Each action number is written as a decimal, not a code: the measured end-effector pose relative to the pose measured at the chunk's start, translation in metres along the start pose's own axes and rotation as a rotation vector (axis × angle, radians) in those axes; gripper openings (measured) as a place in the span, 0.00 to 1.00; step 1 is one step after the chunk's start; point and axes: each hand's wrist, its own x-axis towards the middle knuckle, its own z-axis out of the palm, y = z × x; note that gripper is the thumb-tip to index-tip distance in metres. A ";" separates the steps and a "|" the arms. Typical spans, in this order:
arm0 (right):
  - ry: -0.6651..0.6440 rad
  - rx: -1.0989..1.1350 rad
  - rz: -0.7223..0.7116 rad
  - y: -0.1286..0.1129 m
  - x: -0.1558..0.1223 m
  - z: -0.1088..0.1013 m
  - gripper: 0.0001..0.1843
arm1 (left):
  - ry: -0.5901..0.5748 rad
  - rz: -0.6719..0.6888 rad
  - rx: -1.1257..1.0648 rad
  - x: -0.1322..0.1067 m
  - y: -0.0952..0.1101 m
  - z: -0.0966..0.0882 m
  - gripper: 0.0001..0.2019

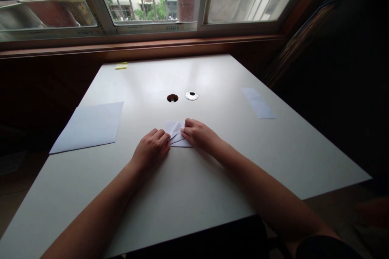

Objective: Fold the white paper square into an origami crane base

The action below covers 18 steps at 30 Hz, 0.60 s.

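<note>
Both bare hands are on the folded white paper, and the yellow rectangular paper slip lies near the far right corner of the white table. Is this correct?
Not quite: the yellow rectangular paper slip lies near the far left corner of the white table, as the head view shows. The left hand and right hand are indeed on the folded white paper.

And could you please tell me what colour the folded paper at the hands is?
The folded paper is white, best seen in the head view.
</note>
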 end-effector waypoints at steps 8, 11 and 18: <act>0.013 -0.049 -0.026 0.000 -0.004 0.007 0.14 | 0.012 -0.070 -0.042 -0.002 -0.017 0.000 0.06; 0.017 -0.058 -0.027 -0.001 -0.005 0.007 0.14 | 0.027 -0.094 -0.044 -0.002 -0.022 0.001 0.06; 0.008 -0.069 -0.052 0.000 -0.004 0.004 0.13 | 0.012 -0.068 0.016 -0.002 -0.026 -0.001 0.06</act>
